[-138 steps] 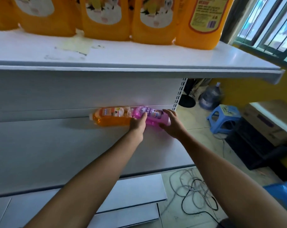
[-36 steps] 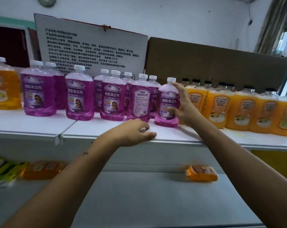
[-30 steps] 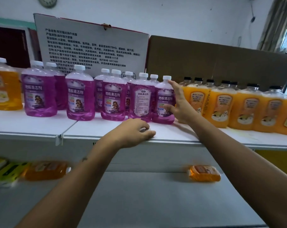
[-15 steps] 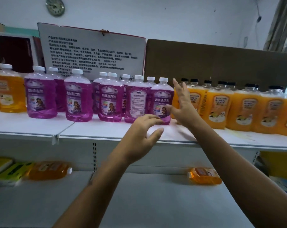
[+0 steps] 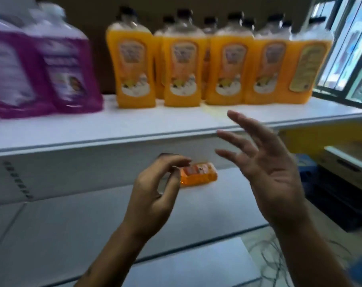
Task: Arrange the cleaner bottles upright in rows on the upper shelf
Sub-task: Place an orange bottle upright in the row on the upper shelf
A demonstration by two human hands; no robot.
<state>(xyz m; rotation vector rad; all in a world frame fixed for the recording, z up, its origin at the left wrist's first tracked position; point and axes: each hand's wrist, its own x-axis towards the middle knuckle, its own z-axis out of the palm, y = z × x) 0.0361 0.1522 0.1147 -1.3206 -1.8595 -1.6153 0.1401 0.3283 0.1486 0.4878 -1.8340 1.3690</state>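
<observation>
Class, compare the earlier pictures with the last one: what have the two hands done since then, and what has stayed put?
The right hand has let go of the purple bottle it stood on the upper shelf and drawn back, fingers spread. The left hand has left the shelf edge and hangs lower, loosely curled, holding nothing. The orange bottles stay upright in rows; one orange bottle still lies on the lower shelf.

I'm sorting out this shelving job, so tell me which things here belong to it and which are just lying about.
Part of the job:
upper shelf
upright orange bottles
purple bottles
orange bottle lying on the lower shelf
left hand, right hand, both holding nothing

Just lying about:
blue stool
cables on the floor
window
</observation>
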